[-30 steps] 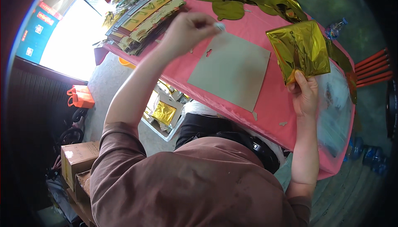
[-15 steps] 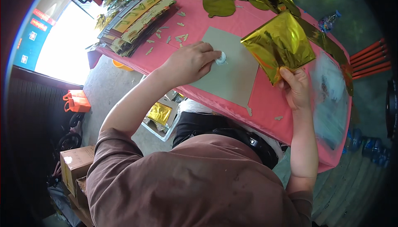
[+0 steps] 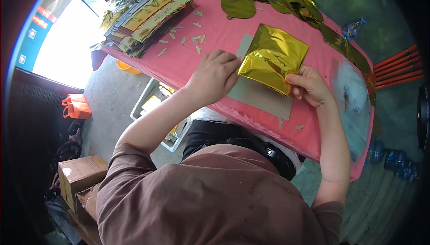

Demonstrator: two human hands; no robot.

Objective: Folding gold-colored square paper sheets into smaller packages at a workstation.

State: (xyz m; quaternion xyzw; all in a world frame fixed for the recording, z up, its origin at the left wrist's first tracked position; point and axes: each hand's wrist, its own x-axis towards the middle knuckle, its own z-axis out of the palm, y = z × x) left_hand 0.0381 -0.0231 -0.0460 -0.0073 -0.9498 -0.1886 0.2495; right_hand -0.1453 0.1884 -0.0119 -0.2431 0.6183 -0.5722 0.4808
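Observation:
A square gold foil sheet [image 3: 274, 52], creased and shiny, is held at its lower right corner by my right hand [image 3: 310, 86], thumb on top. It hangs over a flat grey cardboard sheet [image 3: 264, 101] on the pink-covered table [image 3: 201, 83]. My left hand [image 3: 214, 75] is beside the foil's left edge, over the board's left side. Its fingers are bent together, and whatever their tips hold is hidden. The foil covers much of the board's middle and far part. Small grey cut-out pieces [image 3: 195, 40] lie scattered beyond my left hand.
A pile of printed, decorated cards [image 3: 150, 23] stands at the table's far left. Gold foil cut-outs [image 3: 239, 5] line the far edge. Clear plastic [image 3: 351, 95] covers the right end. White bins [image 3: 150, 95] sit on the floor, left of my legs; cardboard boxes [image 3: 83, 175] stand farther left.
My right hand has brought the foil left, over the board. The white round thing under my left fingertips is now out of sight. My left hand has shifted slightly right.

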